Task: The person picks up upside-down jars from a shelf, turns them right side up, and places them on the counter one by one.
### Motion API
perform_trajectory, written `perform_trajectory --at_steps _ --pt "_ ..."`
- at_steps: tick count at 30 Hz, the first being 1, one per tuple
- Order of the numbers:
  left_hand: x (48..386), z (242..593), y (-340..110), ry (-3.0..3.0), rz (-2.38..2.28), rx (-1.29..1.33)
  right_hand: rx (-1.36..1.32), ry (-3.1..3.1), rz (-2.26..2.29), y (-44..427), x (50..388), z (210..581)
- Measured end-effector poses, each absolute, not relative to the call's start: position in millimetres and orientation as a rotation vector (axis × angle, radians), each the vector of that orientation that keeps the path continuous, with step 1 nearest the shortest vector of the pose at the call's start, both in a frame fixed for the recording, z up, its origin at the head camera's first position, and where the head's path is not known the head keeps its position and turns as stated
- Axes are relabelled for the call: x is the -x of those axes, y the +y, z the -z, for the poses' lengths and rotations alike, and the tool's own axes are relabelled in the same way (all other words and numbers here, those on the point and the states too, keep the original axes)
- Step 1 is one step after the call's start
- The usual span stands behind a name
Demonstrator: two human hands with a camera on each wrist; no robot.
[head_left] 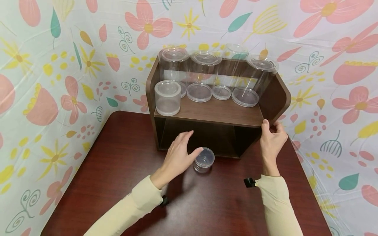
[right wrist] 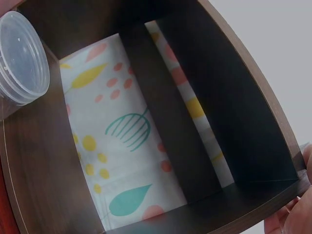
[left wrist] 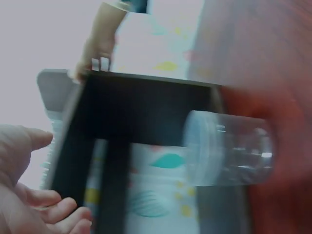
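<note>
A dark brown two-level wooden shelf [head_left: 218, 113] stands on the table. My right hand [head_left: 272, 141] grips its right side where the upper board meets the side panel, thumb at the front edge; in the right wrist view the fingers [right wrist: 292, 214] hold that corner. A small clear lidded jar [head_left: 203, 160] stands on the table before the lower opening. Beside it my left hand [head_left: 180, 152] hovers with fingers spread, holding nothing; the thumb overlaps the jar's lid in the head view, but in the left wrist view the hand [left wrist: 29, 190] is apart from the jar [left wrist: 229, 148].
On the upper board stand several tall clear containers [head_left: 199, 73] and a shorter frosted jar [head_left: 167, 100] at the left front. The dark red table [head_left: 118, 157] extends around the shelf. Floral cloth [head_left: 97, 42] hangs behind and at both sides.
</note>
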State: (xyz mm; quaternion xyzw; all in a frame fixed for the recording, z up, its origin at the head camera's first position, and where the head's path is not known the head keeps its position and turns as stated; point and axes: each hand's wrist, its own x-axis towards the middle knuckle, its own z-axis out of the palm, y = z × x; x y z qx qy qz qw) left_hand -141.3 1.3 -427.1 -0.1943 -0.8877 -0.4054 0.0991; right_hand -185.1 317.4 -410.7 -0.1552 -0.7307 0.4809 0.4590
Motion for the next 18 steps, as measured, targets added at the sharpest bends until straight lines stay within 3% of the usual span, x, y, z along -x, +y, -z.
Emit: perform_trajectory --at_steps 10,18 --pt "134 369 -27 -2.344 1.275 0.455 0.373 -1.793 -1.192 318 185 410" --pt "145 344 -39 -2.121 1.311 0.409 0.36 -1.794 -1.187 317 185 410"
